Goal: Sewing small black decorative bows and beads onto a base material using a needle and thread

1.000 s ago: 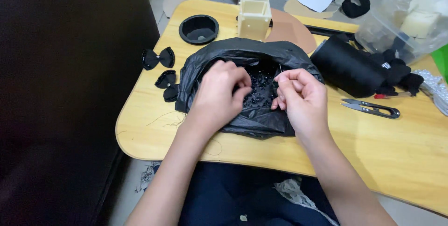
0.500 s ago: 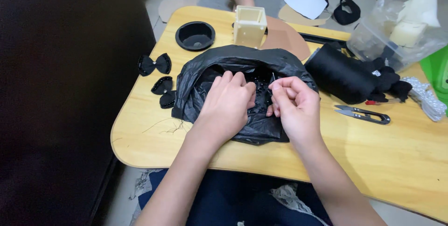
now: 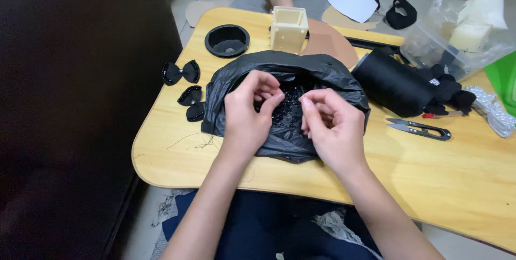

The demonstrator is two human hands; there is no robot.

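Small black beads (image 3: 285,110) are being picked from the opened black plastic bag (image 3: 322,74) lying mid-table (image 3: 446,179). Left hand (image 3: 248,115) and right hand (image 3: 332,125) fingers are pinched over them; what is pinched cannot be told. A finer single-bead grip seems called for.

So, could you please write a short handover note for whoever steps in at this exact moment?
Left hand: over the black plastic bag, fingertips pinched above the black beads; what it grips is too small to tell.
Right hand: beside it on the bag, fingers curled, thumb and forefinger together.
Things: the bag lies open on the wooden table. Black bows lie left of it, snips right, a black thread spool behind.
Done: a few bows lie finished-looking at the left.
Left: beads remain in the bag.
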